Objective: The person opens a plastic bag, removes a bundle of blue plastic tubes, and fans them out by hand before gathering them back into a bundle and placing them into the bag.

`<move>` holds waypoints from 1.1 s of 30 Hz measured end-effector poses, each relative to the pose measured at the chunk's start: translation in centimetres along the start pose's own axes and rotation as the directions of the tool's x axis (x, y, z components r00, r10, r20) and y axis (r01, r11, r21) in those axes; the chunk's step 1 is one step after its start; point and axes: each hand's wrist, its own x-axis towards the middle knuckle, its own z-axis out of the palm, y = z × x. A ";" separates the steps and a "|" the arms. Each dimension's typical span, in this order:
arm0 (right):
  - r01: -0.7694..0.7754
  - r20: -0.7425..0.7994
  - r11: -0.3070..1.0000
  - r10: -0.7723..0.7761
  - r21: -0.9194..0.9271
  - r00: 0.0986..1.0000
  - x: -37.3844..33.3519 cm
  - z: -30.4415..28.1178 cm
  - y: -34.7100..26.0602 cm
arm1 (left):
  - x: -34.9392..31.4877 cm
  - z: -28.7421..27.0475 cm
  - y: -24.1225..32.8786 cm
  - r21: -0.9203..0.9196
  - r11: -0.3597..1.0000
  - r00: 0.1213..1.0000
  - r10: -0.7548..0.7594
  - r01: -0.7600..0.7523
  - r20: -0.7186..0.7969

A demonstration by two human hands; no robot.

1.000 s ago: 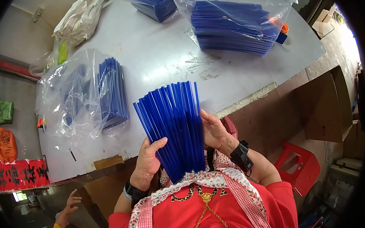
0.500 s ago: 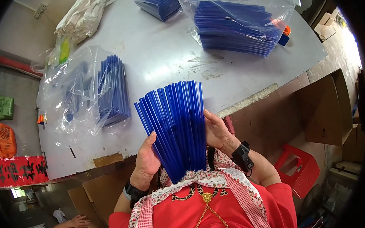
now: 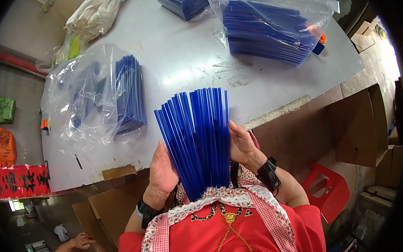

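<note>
Between my two hands stands a fanned bundle of long, glossy blue plastic strips (image 3: 204, 139), its lower end against my apron. A narrow gap splits the fan left of its middle. My left hand (image 3: 163, 170) cups the bundle's left edge, thumb pointing up and the other fingers hidden behind the strips. On the opposite edge, my right hand (image 3: 243, 144) grips with its thumb along the side; its fingers are also mostly behind. Dark bands with a device are on my wrists.
On the pale table (image 3: 173, 49) lie a clear plastic bag (image 3: 85, 105) partly over a stack of blue strips (image 3: 130, 91), and another bagged stack (image 3: 265, 32) at far right. A red stool (image 3: 328, 192) and cardboard box (image 3: 360, 125) stand right. Another person's hand (image 3: 83, 241) shows lower left.
The strips in the fan have shifted, opening a gap left of the middle. My left thumb has moved off the bundle's edge. The whole view has moved slightly.
</note>
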 end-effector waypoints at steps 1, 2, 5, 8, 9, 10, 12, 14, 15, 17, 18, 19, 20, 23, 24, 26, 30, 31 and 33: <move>0.006 -0.007 1.000 -0.006 0.000 1.000 0.0 0.0 0.0 | -0.1 0.1 0.1 0.004 1.000 1.000 -0.006 0.006 0.015; 0.012 -0.014 1.000 -0.012 0.000 1.000 0.0 0.1 0.1 | -0.2 0.1 0.2 0.008 1.000 0.999 -0.013 0.013 0.029; 0.006 -0.025 1.000 -0.006 0.007 1.000 -0.1 -0.4 0.1 | -0.3 0.0 0.2 -0.022 0.999 0.999 -0.028 0.029 0.044; 0.018 -0.050 1.000 -0.018 0.003 0.999 -0.2 0.1 0.1 | -0.5 0.2 0.3 -0.044 0.998 0.998 -0.035 0.038 0.054; 0.034 -0.070 0.999 -0.034 -0.004 0.997 -0.3 0.5 0.0 | -0.5 0.3 0.3 -0.053 0.998 0.998 -0.036 0.039 0.058; 0.049 -0.090 0.999 -0.050 -0.013 0.995 -0.4 0.7 0.0 | -0.6 0.3 0.3 -0.061 0.997 0.997 -0.037 0.041 0.062; 0.046 -0.086 0.999 -0.047 -0.007 0.995 -0.4 0.6 0.0 | -0.6 0.1 0.3 -0.059 0.997 0.997 -0.035 0.039 0.062; 0.042 -0.077 0.999 -0.042 0.004 0.996 -0.5 0.4 0.0 | -0.6 0.0 0.2 -0.054 0.998 0.997 -0.033 0.036 0.063; 0.042 -0.077 0.999 -0.042 0.003 0.996 -0.5 0.5 0.0 | -0.6 0.0 0.2 -0.054 0.998 0.997 -0.032 0.036 0.063; 0.054 -0.094 0.999 -0.054 -0.003 0.994 -0.6 0.7 0.0 | -0.7 0.2 0.2 -0.063 0.997 0.998 -0.030 0.034 0.062; 0.060 -0.102 0.998 -0.060 -0.006 0.993 -0.6 0.7 0.0 | -0.7 0.3 0.2 -0.067 0.997 0.998 -0.028 0.032 0.062; 0.059 -0.101 0.998 -0.060 -0.006 0.993 -0.6 0.7 0.0 | -0.7 0.4 0.2 -0.067 0.997 0.998 -0.027 0.032 0.062; 0.055 -0.104 0.998 -0.055 -0.002 0.993 -0.6 0.6 0.0 | -0.8 0.4 0.2 -0.067 0.997 0.997 -0.026 0.031 0.067; 0.047 -0.110 0.999 -0.046 0.005 0.993 -0.7 0.4 0.1 | -0.8 0.5 0.3 -0.066 0.997 0.997 -0.024 0.030 0.079; 0.047 -0.111 0.999 -0.046 0.011 0.993 -0.7 0.4 0.1 | -0.9 0.5 0.2 -0.068 0.997 0.997 -0.025 0.030 0.079; 0.046 -0.113 0.999 -0.044 0.022 0.993 -0.7 0.4 0.1 | -0.9 0.5 0.2 -0.073 0.997 0.997 -0.025 0.031 0.079; 0.049 -0.119 0.998 -0.044 0.042 0.992 -0.7 0.1 0.2 | -0.9 0.3 0.1 -0.044 0.999 0.998 -0.020 0.022 0.051; 0.049 -0.120 0.998 -0.044 0.042 0.992 -0.7 0.0 0.2 | -0.9 0.4 0.2 -0.044 0.999 0.999 -0.020 0.022 0.051; 0.045 -0.094 0.998 -0.041 0.037 0.995 -0.6 -0.1 0.2 | -0.9 0.5 0.3 -0.108 0.993 0.996 -0.027 0.036 0.086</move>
